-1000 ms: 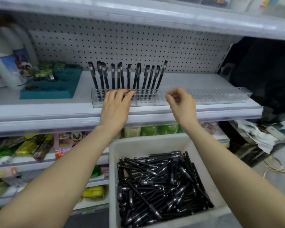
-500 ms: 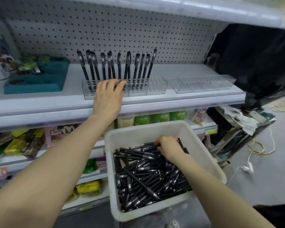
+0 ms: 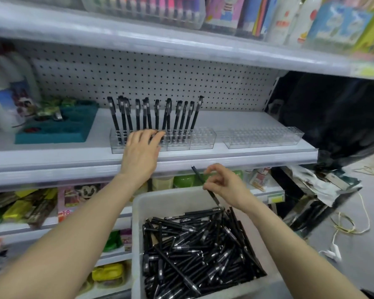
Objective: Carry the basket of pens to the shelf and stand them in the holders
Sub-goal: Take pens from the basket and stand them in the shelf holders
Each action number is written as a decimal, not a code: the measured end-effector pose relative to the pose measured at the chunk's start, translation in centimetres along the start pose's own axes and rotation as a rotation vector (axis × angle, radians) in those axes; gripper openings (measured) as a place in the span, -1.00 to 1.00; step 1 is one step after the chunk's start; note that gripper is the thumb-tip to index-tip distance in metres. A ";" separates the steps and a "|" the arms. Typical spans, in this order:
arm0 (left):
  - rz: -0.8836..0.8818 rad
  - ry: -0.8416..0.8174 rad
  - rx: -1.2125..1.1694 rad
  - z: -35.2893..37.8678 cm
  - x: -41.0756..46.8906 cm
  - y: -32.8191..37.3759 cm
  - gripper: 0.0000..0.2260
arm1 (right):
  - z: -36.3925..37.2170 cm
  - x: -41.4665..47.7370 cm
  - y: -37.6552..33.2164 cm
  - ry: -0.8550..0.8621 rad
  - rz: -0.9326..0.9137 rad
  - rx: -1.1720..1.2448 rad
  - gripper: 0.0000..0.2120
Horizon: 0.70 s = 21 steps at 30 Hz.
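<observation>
A white basket (image 3: pixel 138 214) full of loose black pens (image 3: pixel 194 249) stands below the shelf, in front of me. On the shelf (image 3: pixel 225 157) a clear pen holder (image 3: pixel 201 140) has several black pens (image 3: pixel 158 117) standing upright in its left part. A second clear holder (image 3: pixel 263 138) to its right holds none. My left hand (image 3: pixel 141 155) rests with straight fingers on the front of the first holder. My right hand (image 3: pixel 224 186) pinches one black pen (image 3: pixel 200 180) above the basket's far rim, the pen tilted up to the left.
A teal tray (image 3: pixel 52 130) with small items sits on the shelf to the left, beside white bottles (image 3: pixel 7 96). Colourful stationery fills the shelf above. Goods line the lower shelves. A dark bag (image 3: pixel 333 117) and cords on the floor lie to the right.
My right hand went from the holder down into the basket, then came up pinching one pen. My left hand stayed on the holder.
</observation>
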<state>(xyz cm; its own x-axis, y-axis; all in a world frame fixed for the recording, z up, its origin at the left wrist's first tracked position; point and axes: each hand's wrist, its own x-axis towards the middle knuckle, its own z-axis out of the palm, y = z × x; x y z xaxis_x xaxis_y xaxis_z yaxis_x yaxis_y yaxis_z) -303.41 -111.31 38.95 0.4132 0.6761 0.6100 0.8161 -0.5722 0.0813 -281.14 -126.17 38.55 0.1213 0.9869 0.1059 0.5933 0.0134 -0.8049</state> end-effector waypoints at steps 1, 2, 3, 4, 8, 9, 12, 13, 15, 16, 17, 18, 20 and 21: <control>-0.008 -0.007 -0.003 0.0 0.0 0.0 -0.58 | -0.6 0.1 -0.5 0.007 0.001 0.090 -0.77; -0.015 -0.013 -0.008 -0.1 0.1 0.0 -0.57 | -1.0 0.3 -0.9 0.015 0.005 0.163 -0.78; -0.021 -0.020 -0.014 -0.1 0.2 0.1 -0.57 | -1.5 0.4 -1.4 0.024 0.007 0.212 -0.80; -0.023 -0.031 -0.020 -0.2 0.3 0.1 -0.56 | -1.8 0.5 -1.7 0.032 0.006 0.248 -0.82; -0.023 -0.023 -0.082 -0.7 0.2 0.4 -0.52 | -2.3 0.9 -2.2 0.045 0.025 0.348 -0.89; -0.007 0.013 -0.116 -1.0 0.1 0.7 -0.48 | -2.2 1.0 -2.3 0.035 0.035 0.368 -0.90; 0.239 0.074 -0.156 -1.5 -0.2 3.0 -0.39 | -1.6 1.4 -2.4 -0.058 0.044 0.426 -0.87; 0.348 0.059 -0.156 -1.5 -0.2 3.8 -0.41 | -1.4 1.5 -2.6 -0.102 0.052 0.444 -0.86; 0.469 0.011 -0.169 -1.2 -0.2 4.8 -0.51 | -1.0 1.7 -3.0 -0.173 0.069 0.506 -0.87; 0.484 -0.002 -0.177 -1.0 -0.3 5.0 -0.57 | -0.9 1.7 -3.1 -0.194 0.079 0.546 -0.90; 0.483 -0.010 -0.187 -0.8 -0.5 5.0 -0.64 | -1.0 1.7 -3.3 -0.201 0.087 0.589 -0.93; 0.468 -0.017 -0.203 -0.7 -0.7 4.9 -0.72 | -1.1 1.8 -3.4 -0.193 0.095 0.631 -0.97; 0.388 -0.054 -0.257 -0.8 -1.2 4.8 -0.84 | -1.5 1.9 -3.1 -0.121 0.097 0.683 -0.88; 0.319 -0.099 -0.304 -1.0 -1.4 4.8 -0.84 | -1.7 2.0 -2.9 -0.067 0.085 0.690 -0.83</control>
<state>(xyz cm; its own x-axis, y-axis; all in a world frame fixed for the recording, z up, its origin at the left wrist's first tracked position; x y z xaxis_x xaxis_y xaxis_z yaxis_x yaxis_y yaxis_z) -300.43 -115.46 39.25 0.6734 0.4766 0.5652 0.4919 -0.8595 0.1388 -281.27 -124.56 42.12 0.0823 0.9966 0.0081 -0.0594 0.0130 -0.9981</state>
